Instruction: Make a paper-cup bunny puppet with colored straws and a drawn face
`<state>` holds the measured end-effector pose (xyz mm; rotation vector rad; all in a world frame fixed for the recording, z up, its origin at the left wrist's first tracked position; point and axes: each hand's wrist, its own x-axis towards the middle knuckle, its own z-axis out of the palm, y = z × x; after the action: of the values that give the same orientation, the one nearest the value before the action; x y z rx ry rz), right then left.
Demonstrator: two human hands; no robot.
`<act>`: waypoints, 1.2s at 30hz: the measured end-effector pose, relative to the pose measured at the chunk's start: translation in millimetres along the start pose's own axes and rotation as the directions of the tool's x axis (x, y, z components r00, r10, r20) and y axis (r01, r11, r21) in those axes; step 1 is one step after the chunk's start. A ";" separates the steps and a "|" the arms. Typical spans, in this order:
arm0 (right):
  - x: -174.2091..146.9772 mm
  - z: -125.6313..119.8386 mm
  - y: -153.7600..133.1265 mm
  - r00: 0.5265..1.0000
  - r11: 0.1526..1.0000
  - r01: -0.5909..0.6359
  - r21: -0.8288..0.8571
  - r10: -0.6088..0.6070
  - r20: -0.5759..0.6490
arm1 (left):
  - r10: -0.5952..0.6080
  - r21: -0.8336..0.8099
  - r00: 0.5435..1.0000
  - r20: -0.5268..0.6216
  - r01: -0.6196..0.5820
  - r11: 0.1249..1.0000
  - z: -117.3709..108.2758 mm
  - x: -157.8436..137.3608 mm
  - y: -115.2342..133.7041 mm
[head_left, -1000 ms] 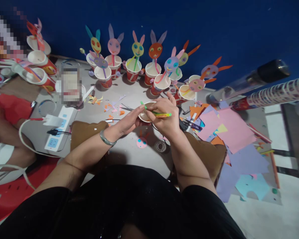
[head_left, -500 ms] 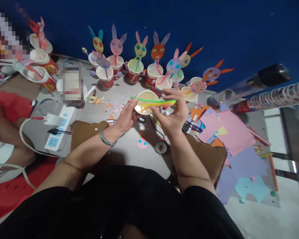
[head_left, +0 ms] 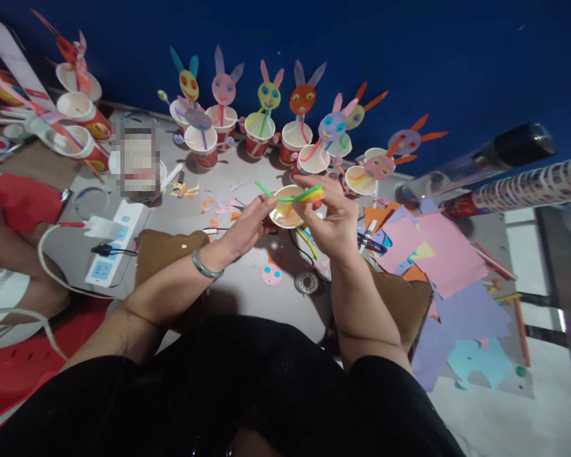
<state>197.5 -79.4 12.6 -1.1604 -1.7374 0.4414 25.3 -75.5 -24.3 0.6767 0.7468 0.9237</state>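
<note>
In front of me a paper cup (head_left: 282,219) faces up with its mouth open, between my two hands. My left hand (head_left: 247,230) pinches the left part of a green straw (head_left: 290,198) at the cup's rim; its lower fingers are hidden. My right hand (head_left: 335,212) is closed on the straw's other end together with a yellow straw (head_left: 318,193). The green straw bends where my left fingertips press it. Below the cup a pink paper rabbit face (head_left: 271,274) with blue eyes lies on the table, near a roll of tape (head_left: 307,283).
Several cups with paper rabbits (head_left: 259,136) stand along the blue wall. Coloured paper sheets (head_left: 452,254) and scissors (head_left: 374,243) lie at right, beside a long stack of cups (head_left: 533,184). A power strip (head_left: 114,244) and another person's arm (head_left: 4,235) are at left.
The green straw was nearly straight across the cup and now curves at my left hand. Both straws have shifted within my right fingers, and the cup sits slightly further right and lower.
</note>
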 end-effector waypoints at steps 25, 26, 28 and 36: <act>-4.4 10.4 21.0 0.999 0.998 -0.030 0.060 0.031 -0.021 | -0.006 -0.024 1.000 -0.012 0.006 1.000 -4.9 5.7 -1.4; -3.9 9.5 22.2 0.999 0.996 -0.036 0.085 0.036 0.002 | -0.012 -0.052 1.000 -0.018 0.011 0.999 -5.4 6.9 -0.7; -3.1 8.2 24.3 0.996 0.993 -0.044 0.110 0.035 0.083 | -0.018 -0.110 1.000 -0.025 0.016 0.994 -5.4 8.9 0.8; -4.7 15.2 34.7 0.965 0.987 -0.115 0.112 0.084 0.247 | 0.005 -0.124 1.000 0.000 -0.005 0.992 -3.1 7.6 2.9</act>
<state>202.3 -63.7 -21.9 -1.1441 -1.8340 0.7699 24.5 -67.0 -25.9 0.5694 0.6821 0.9661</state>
